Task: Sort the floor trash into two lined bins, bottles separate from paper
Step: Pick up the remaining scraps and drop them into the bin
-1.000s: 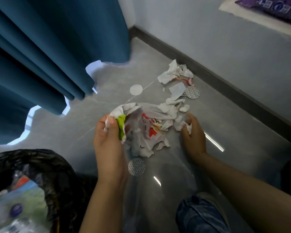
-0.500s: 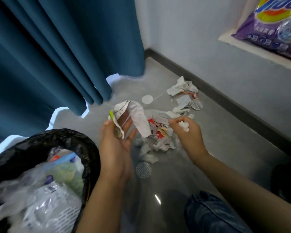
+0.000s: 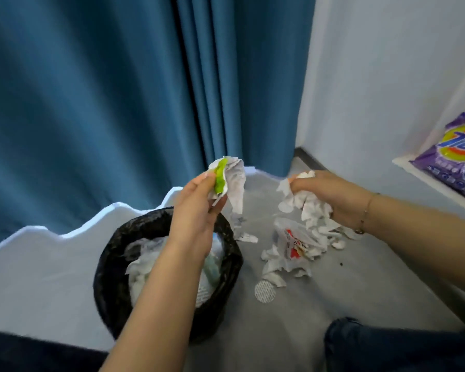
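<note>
My left hand [image 3: 196, 210] grips a crumpled white paper with a green strip [image 3: 230, 181], raised above the far rim of the black-lined bin [image 3: 108, 267]. White paper and plastic lie inside the bin. My right hand [image 3: 330, 196] is closed on a bunch of white paper scraps [image 3: 306, 205], lifted off the floor. Below it a pile of torn paper and a red-printed wrapper [image 3: 293, 245] stays on the grey floor. I see no bottles and no second bin.
A blue curtain [image 3: 118, 103] hangs behind the bin, down to the floor. A round dotted white disc [image 3: 263, 291] lies near the pile. A purple detergent bag [image 3: 457, 154] sits on a ledge at right. My knee in jeans [image 3: 387, 345] is at bottom right.
Both hands have risen from the floor with paper in them. My left hand has moved over the bin, which now sits more in the middle of the view.
</note>
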A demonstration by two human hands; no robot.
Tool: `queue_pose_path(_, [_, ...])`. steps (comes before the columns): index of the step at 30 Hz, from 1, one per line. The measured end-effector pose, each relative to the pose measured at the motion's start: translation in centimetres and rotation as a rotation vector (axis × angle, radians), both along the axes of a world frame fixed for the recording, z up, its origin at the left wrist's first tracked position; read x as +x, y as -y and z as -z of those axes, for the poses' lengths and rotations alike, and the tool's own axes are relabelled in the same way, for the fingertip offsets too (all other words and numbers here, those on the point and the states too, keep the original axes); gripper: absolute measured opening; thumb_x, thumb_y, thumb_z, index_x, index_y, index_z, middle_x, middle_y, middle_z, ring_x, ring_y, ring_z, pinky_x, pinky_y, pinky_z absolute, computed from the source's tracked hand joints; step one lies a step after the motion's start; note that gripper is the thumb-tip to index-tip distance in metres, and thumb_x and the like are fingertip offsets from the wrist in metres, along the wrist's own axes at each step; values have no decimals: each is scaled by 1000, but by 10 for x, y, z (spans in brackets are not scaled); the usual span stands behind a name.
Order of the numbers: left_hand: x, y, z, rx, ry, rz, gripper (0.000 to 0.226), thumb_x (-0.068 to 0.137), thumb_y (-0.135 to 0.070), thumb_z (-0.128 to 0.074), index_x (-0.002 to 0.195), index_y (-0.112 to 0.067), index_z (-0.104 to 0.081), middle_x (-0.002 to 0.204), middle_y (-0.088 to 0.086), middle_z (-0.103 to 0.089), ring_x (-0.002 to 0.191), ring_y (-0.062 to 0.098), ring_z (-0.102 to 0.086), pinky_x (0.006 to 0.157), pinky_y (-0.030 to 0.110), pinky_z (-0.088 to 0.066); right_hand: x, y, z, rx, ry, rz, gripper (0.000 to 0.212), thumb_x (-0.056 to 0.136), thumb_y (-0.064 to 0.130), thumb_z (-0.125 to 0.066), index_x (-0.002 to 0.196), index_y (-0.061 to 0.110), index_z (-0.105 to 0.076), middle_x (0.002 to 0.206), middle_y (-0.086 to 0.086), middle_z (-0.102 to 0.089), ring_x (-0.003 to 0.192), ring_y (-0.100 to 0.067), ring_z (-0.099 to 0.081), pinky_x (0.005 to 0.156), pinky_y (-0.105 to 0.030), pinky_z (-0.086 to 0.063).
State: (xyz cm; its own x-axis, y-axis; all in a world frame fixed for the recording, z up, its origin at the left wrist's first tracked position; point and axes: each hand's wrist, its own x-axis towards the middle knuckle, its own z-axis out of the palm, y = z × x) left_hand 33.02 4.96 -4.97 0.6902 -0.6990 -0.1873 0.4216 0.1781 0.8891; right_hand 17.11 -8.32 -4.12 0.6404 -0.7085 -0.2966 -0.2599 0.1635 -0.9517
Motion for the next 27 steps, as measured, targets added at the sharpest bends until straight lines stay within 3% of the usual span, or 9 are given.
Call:
queue_pose_path(5, [23,-31,-36,24,99,-105,9,94,-17,-55,94,-13,-63,88,0,-65,83,13,-60,86,28,-51,37,-49,-49,-67,-106,-220,10,81,3,-59,83,11,-66,66,-8,-60,63,-27,-53,53,-28,-49])
queue_pose_path(7, [34,-34,-49,72,211,-128,7,93,-18,-57,90,-13,-61,82,-1,-62,75,11,-57,79,26,-52,57,-65,-61,-120,-98,-245,10,81,3,-61,79,9,-68,73,-11,-60,70,-27,-54,62,-32,-49])
queue_pose_path(10, [52,-45,-55,197,417,-48,9,91,-19,-60,93,-10,-60,82,0,-60,75,12,-57,64,19,-51,86,-88,-63,-121,-30,-258,11,79,7,-68,90,7,-68,79,-8,-64,74,-19,-59,70,-31,-49])
queue_pose_path(14, [79,-86,-46,416,654,130,6,90,-16,-61,85,-12,-60,77,1,-60,68,12,-57,64,19,-51,109,-96,-37,-68,-116,-180,24,67,14,-73,89,8,-69,83,-11,-65,78,-24,-62,77,-38,-52])
queue_pose_path(17, [98,-123,-34,595,782,362,6,87,-13,-66,90,-8,-65,72,-1,-62,59,3,-56,55,10,-47,114,-98,-13,-15,-230,-111,30,60,22,-69,87,10,-64,87,-14,-59,77,-28,-57,67,-34,-47])
queue_pose_path(20, [118,-144,-26,692,886,431,3,85,-13,-68,83,-13,-66,71,-3,-63,55,-3,-56,55,9,-47,117,-109,4,47,-285,-99,37,59,24,-68,90,5,-64,84,-15,-60,74,-29,-55,66,-34,-43])
queue_pose_path(22, [128,-145,-27,732,958,434,6,84,-13,-69,81,-18,-67,72,-4,-64,56,-3,-57,55,9,-46,119,-115,17,90,-297,-71,20,71,21,-66,83,6,-59,77,-15,-57,65,-27,-52,61,-31,-39])
queue_pose_path(24, [138,-143,-35,756,1030,408,5,83,-16,-69,82,-20,-68,76,-5,-65,63,1,-58,59,11,-47,123,-116,29,94,-329,-34,13,82,19,-61,86,7,-56,85,-17,-58,55,-24,-50,48,-23,-36])
queue_pose_path(27, [151,-140,-43,764,1047,403,3,84,-18,-68,86,-17,-70,81,-3,-67,65,3,-57,59,13,-45,131,-112,43,43,-380,-7,26,86,23,-60,103,3,-55,104,-23,-60,42,-18,-53,40,-19,-36])
